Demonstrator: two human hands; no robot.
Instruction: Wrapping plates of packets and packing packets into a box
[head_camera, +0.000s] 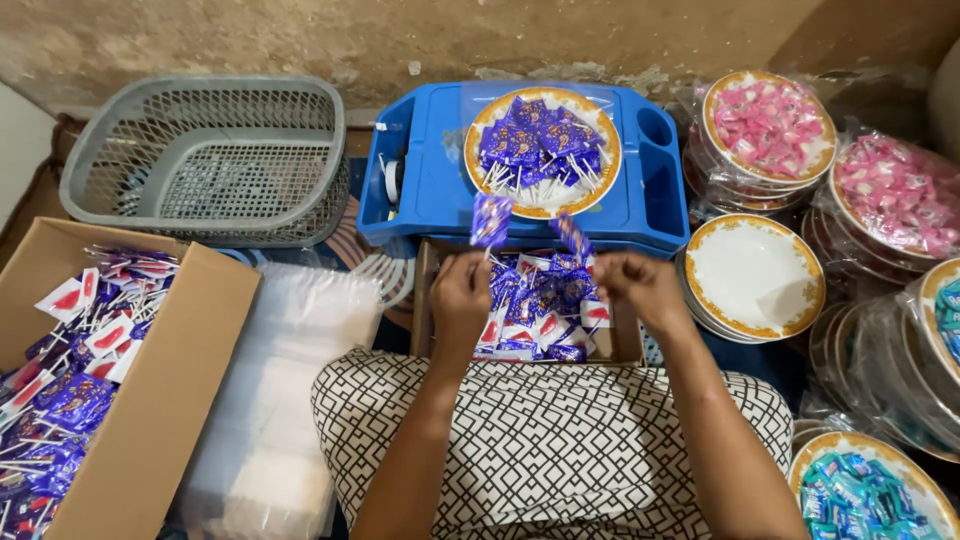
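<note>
head view: left hand (460, 300) pinches a purple lollipop (490, 220); right hand (640, 288) pinches another lollipop (572, 236), above a small box (628, 345), near the blue tray (430, 180).

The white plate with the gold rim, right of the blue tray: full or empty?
Empty: the white plate shows bare inside its gold rim, no sweets on it.

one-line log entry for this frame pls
left hand: holds purple lollipop | right hand: holds purple lollipop | under hands: small cardboard box of lollipops | ahead: lollipop plate on blue tray
</note>
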